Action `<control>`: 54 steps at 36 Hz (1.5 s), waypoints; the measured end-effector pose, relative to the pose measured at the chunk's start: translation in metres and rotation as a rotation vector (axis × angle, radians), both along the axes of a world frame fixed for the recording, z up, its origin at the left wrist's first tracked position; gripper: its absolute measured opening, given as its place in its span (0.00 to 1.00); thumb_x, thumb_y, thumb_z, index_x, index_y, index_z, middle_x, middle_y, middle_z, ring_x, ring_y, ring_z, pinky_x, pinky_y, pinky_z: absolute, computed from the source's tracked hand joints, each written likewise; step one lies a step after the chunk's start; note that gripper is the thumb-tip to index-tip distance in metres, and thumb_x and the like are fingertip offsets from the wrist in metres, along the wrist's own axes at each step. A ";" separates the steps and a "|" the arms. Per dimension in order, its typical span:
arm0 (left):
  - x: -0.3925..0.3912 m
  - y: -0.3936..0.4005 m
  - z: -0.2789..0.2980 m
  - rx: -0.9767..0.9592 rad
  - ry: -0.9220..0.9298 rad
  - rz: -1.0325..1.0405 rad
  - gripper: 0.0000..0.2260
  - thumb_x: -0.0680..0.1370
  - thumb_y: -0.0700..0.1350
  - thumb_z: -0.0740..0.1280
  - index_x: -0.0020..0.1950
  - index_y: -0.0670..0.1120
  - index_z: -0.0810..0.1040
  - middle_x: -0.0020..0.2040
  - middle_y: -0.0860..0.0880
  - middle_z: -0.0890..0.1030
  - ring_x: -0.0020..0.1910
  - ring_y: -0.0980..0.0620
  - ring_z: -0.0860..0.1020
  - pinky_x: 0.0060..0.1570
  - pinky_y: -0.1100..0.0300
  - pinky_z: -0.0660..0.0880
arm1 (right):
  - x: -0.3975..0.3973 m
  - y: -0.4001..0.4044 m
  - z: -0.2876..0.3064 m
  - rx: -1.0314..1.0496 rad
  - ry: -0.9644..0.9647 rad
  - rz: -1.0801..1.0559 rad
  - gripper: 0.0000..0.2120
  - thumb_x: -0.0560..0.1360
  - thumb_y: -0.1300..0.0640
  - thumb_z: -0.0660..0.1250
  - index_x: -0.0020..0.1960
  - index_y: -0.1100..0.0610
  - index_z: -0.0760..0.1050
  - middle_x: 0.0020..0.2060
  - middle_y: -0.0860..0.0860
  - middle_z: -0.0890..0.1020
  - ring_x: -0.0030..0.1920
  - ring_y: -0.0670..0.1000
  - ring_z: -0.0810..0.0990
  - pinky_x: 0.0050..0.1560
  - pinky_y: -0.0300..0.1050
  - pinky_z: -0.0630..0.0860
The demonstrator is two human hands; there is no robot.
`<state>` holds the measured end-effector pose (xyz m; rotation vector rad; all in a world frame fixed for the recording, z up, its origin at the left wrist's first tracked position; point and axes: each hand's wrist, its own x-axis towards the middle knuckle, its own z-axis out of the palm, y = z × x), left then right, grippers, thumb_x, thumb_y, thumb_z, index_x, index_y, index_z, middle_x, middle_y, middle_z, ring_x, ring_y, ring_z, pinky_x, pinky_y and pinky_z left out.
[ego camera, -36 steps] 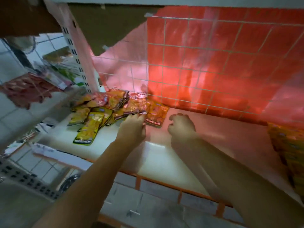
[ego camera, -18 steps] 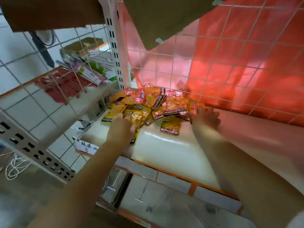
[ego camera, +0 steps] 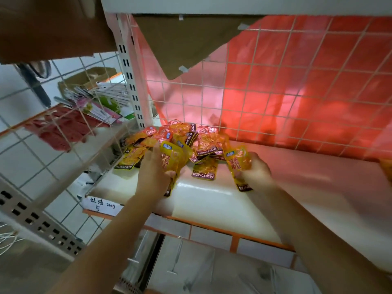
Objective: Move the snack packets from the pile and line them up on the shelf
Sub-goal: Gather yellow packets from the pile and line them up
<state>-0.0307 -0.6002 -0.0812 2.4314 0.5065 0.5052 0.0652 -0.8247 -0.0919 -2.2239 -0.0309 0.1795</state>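
A pile of orange and yellow snack packets lies at the back left corner of the white shelf. My left hand grips a yellow packet, lifted off the front of the pile. My right hand holds another yellow packet by its lower half, just right of the pile and above the shelf. One packet lies flat between my two hands.
A red wire-grid back panel closes the shelf behind. A white slotted upright stands at the left corner. The neighbouring wire shelf holds other goods. A handwritten price label hangs on the front edge. More orange packets show at the far right.
Both hands reached into the pile and have each lifted a yellow packet off it. The camera swung left and closer to the pile.
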 end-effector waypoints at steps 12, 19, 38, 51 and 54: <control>0.019 -0.078 0.027 0.125 -0.232 -0.158 0.07 0.70 0.33 0.71 0.47 0.35 0.82 0.43 0.38 0.77 0.40 0.44 0.75 0.36 0.62 0.58 | -0.013 -0.066 0.022 0.497 -0.026 -0.032 0.19 0.69 0.71 0.70 0.53 0.54 0.71 0.39 0.49 0.80 0.36 0.47 0.79 0.40 0.42 0.76; 0.032 -0.150 0.037 0.002 -0.285 -0.117 0.01 0.75 0.36 0.67 0.44 0.40 0.76 0.31 0.47 0.74 0.31 0.48 0.70 0.30 0.57 0.56 | -0.015 -0.135 0.027 0.547 -0.030 -0.068 0.23 0.67 0.71 0.71 0.56 0.53 0.72 0.45 0.51 0.81 0.45 0.52 0.81 0.48 0.48 0.78; 0.028 -0.368 0.027 -0.661 -0.158 -0.304 0.06 0.63 0.44 0.65 0.39 0.52 0.77 0.35 0.48 0.80 0.36 0.46 0.77 0.42 0.47 0.77 | -0.043 -0.324 0.039 0.458 -0.191 -0.075 0.21 0.69 0.71 0.69 0.54 0.50 0.72 0.42 0.48 0.79 0.42 0.49 0.78 0.44 0.44 0.74; 0.018 -0.457 0.008 -0.599 -0.099 -0.365 0.05 0.65 0.46 0.66 0.39 0.54 0.75 0.39 0.43 0.81 0.38 0.44 0.77 0.43 0.44 0.76 | -0.070 -0.399 0.013 0.093 -0.320 -0.090 0.31 0.66 0.66 0.74 0.66 0.60 0.67 0.55 0.56 0.80 0.54 0.55 0.79 0.49 0.45 0.75; 0.019 -0.460 0.004 -0.582 -0.111 -0.360 0.06 0.70 0.41 0.69 0.41 0.53 0.76 0.38 0.44 0.80 0.38 0.45 0.76 0.43 0.44 0.76 | -0.076 -0.401 0.011 0.107 -0.288 -0.072 0.36 0.67 0.66 0.74 0.70 0.55 0.62 0.55 0.52 0.78 0.54 0.52 0.79 0.45 0.39 0.71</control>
